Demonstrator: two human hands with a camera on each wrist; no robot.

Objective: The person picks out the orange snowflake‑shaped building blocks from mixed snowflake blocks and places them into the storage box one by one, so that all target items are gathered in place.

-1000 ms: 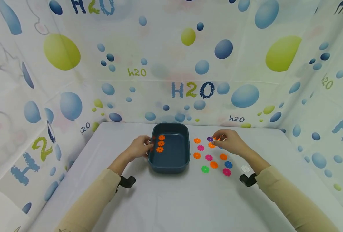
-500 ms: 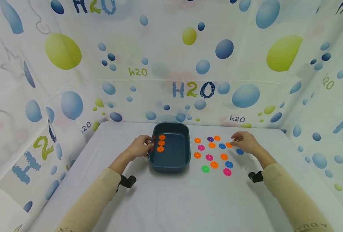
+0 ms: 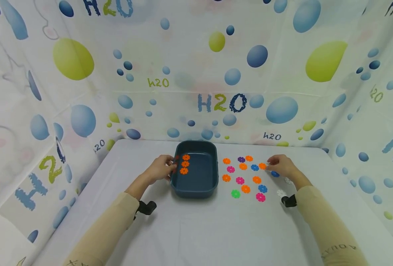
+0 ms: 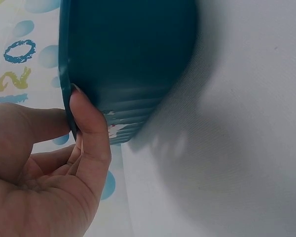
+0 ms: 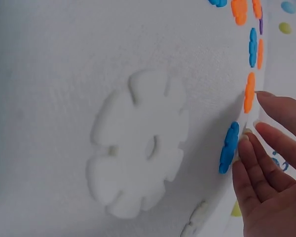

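A dark teal plastic tray (image 3: pixel 194 194) stands on the table, with 3 orange flower-shaped pieces (image 3: pixel 185 163) in a row inside it. My left hand (image 3: pixel 160 169) pinches the tray's left rim between thumb and fingers, as the left wrist view also shows. To the right of the tray, my right hand (image 3: pixel 282 166) reaches low over the table, thumb and fingers apart. Its fingertips are at an orange flower piece (image 5: pixel 249 93), and the other fingers come down beside a blue flower piece (image 5: pixel 229 148). Nothing shows between thumb and fingers.
Several flower pieces lie scattered between tray and right hand, among them a green one (image 3: pixel 235 194), a purple one (image 3: pixel 241 159) and a pink one (image 3: pixel 260 197). A white piece (image 5: pixel 138 143) lies near the right wrist. A patterned curtain (image 3: pixel 183 74) hangs behind the table.
My right hand has moved right, from near the purple piece to the orange piece by the blue one, then only slightly. The left hand and the tray have stayed put.
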